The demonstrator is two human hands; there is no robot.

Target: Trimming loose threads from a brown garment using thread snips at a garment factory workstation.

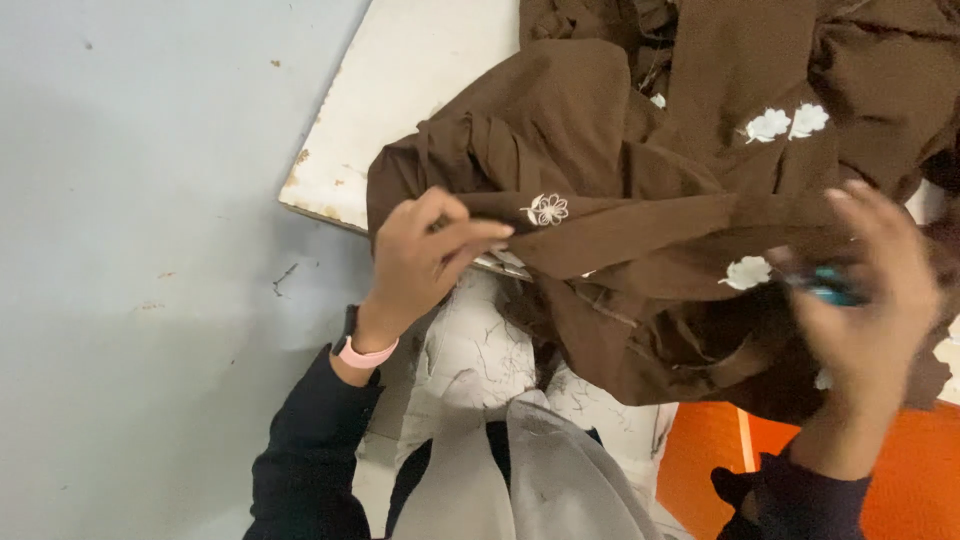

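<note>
A heap of brown cloth (pixel 620 150) with white embroidered flowers lies on a white table (pixel 420 90) and hangs over its near edge. My left hand (pixel 425 255) pinches a fold of the brown cloth at the table's edge, beside a white outlined flower. My right hand (pixel 870 300) is blurred at the right, over the cloth, and closes around a small teal object (pixel 830 285) whose kind I cannot make out.
A pale grey-blue floor (pixel 150 250) fills the left. An orange surface (pixel 900 480) shows at the lower right. My dark sleeves, a pink wristband (pixel 365 353) and light patterned clothing (pixel 480 360) fill the bottom centre.
</note>
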